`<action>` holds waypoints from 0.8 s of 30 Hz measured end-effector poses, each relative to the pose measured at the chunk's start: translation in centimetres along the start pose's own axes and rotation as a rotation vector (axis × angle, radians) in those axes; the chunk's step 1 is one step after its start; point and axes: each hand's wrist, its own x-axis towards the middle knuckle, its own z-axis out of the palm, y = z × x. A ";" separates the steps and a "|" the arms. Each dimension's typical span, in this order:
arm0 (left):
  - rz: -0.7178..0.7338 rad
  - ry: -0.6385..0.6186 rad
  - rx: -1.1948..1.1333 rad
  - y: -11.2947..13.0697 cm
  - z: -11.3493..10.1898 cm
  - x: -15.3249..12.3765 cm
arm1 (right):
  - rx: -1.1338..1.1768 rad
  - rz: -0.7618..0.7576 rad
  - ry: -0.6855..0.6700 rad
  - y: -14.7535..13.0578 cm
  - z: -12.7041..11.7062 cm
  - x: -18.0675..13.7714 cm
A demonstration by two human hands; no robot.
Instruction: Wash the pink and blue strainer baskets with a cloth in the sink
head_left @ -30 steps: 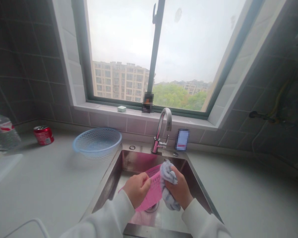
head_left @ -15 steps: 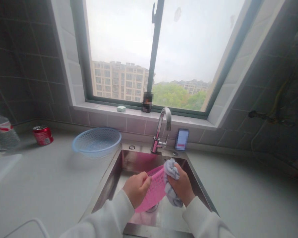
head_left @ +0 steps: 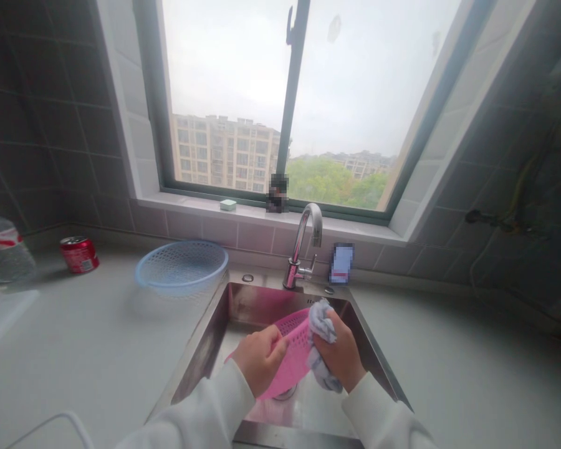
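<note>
A pink perforated plastic basket (head_left: 292, 362) is held tilted over the steel sink (head_left: 250, 296). My left hand (head_left: 262, 355) grips its rim on the near left side, thumb on top. In my right hand (head_left: 343, 352) is a bunched grey-white cloth (head_left: 321, 321), pressed against the basket's right end. The fingers of my right hand are partly hidden behind the cloth. Below the basket, the sink drain (head_left: 286, 393) shows in part.
Behind the sink stands a chrome faucet (head_left: 303, 243), with a blurred phone (head_left: 341, 264) to its right. On the left counter are a blue basket (head_left: 182, 268), a red can (head_left: 79, 254) and a clear bottle (head_left: 2, 246). A small green block (head_left: 228, 204) sits on the windowsill.
The pink basket has turned slightly, so more of its left side shows behind my left hand. My left hand has shifted a little; the cloth stays at the right end.
</note>
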 end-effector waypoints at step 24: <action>0.017 0.007 0.003 0.1 0.1 -0.1 | -0.015 0.025 -0.004 0.0 -0.2 0.1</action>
